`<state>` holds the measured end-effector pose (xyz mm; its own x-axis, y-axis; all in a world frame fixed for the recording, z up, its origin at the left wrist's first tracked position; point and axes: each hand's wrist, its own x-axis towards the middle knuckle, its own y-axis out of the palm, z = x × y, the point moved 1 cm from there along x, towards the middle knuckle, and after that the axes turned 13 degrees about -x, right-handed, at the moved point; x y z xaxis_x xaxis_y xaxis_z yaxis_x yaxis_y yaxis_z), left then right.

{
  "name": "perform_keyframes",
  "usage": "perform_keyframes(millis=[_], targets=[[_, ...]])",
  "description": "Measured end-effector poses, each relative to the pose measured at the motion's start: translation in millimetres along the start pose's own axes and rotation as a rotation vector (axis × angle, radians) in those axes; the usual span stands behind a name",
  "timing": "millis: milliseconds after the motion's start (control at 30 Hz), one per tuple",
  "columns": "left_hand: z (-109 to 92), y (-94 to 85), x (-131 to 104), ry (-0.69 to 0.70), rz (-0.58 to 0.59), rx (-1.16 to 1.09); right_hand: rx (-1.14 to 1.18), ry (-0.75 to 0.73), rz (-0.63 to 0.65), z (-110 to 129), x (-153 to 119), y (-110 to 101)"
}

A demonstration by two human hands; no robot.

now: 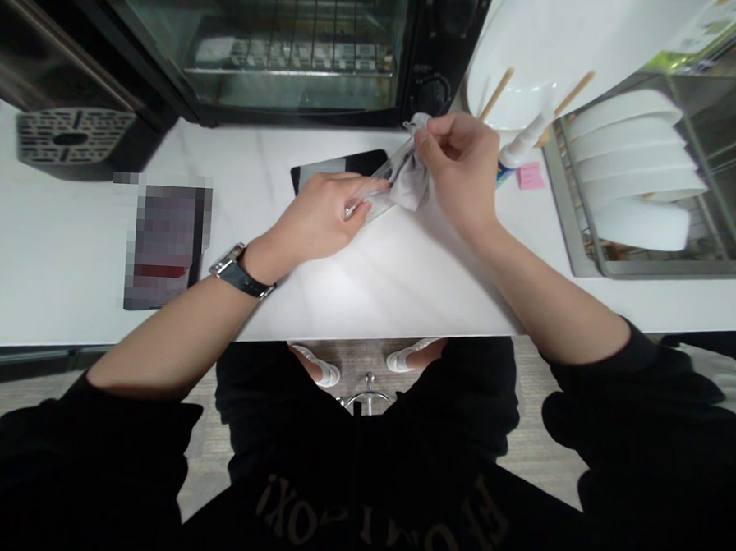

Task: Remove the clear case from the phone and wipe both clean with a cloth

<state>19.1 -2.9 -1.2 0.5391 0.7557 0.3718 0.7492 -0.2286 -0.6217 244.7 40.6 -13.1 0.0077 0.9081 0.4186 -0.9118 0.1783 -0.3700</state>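
Note:
My left hand (322, 217), with a watch (238, 270) on its wrist, is closed on a long clear piece (381, 202) that looks like plastic; its exact kind does not show. A crumpled light grey cloth (411, 183) lies against the far end of that piece. Thumb and fingers of my right hand (463, 169) pinch the top of the cloth. Behind my left hand, a flat black and grey thing (324, 168) rests on the white counter, partly covered by the hand.
A toaster oven (304, 91) stands at the back. To the right are a white spray-type bottle (526, 140), pink sticky notes (532, 175) and a dish rack (582, 250) with white bowls (639, 158). A blurred-out phone-like slab (166, 244) and a machine's drip tray (72, 138) are at left.

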Motion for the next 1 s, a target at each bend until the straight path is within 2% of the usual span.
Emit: perform_keyframes(millis=[133, 300, 533, 633, 767, 1000], targets=[[0, -0.3, 1, 0.002, -0.014, -0.006, -0.015, -0.045, 0.020, 15, -11, 4], [-1, -4.0, 6, 0.001, 0.053, 0.050, -0.080, -0.159, 0.105, 30, -24, 5], [-2, -1.9, 5, -0.016, -0.011, 0.045, -0.154, -0.562, 0.244, 46, -39, 6], [-1, -1.4, 3, -0.006, -0.006, 0.051, -0.117, -0.667, 0.264, 46, -41, 7], [-1, -1.3, 3, 0.025, -0.005, 0.064, -0.126, -0.657, 0.267, 45, -39, 6], [0, -0.7, 6, 0.020, 0.003, 0.064, -0.278, -0.412, 0.154, 41, -27, -2]])
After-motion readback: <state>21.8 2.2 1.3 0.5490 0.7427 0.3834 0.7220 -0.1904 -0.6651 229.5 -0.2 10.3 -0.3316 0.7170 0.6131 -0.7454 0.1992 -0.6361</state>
